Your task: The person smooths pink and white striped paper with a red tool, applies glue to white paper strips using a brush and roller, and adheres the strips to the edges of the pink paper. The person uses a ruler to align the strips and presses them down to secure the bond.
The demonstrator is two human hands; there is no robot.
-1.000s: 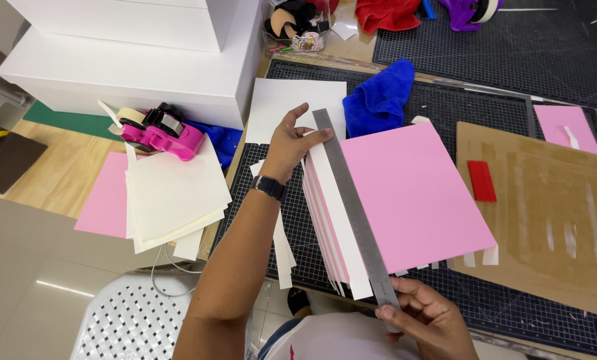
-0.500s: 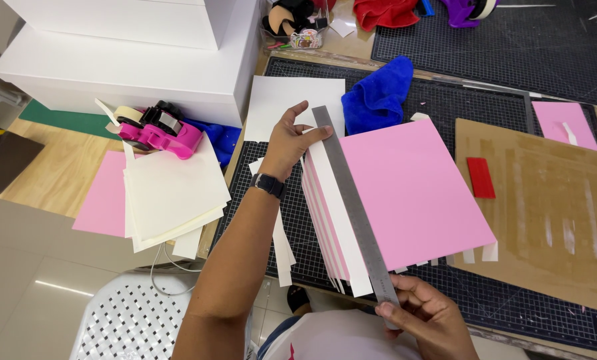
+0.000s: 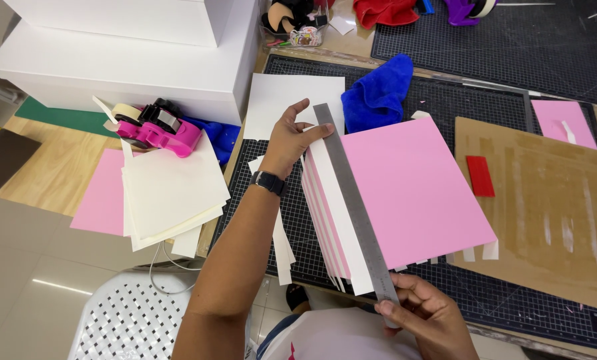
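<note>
A long metal ruler is laid slantwise across a stack of pink sheets on a black gridded cutting mat. Its far end is pressed down by the left hand, its near end pinched by the right hand. White strips (cut edges, it seems) are fanned out left of the ruler. A blue cloth, a pink tape dispenser and cream paper sheets are seen on the surface nearby.

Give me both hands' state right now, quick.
Left hand: open, fingers pressing the far end of the long grey metal ruler onto the pink paper sheet.
Right hand: shut on the ruler's near end.
</note>
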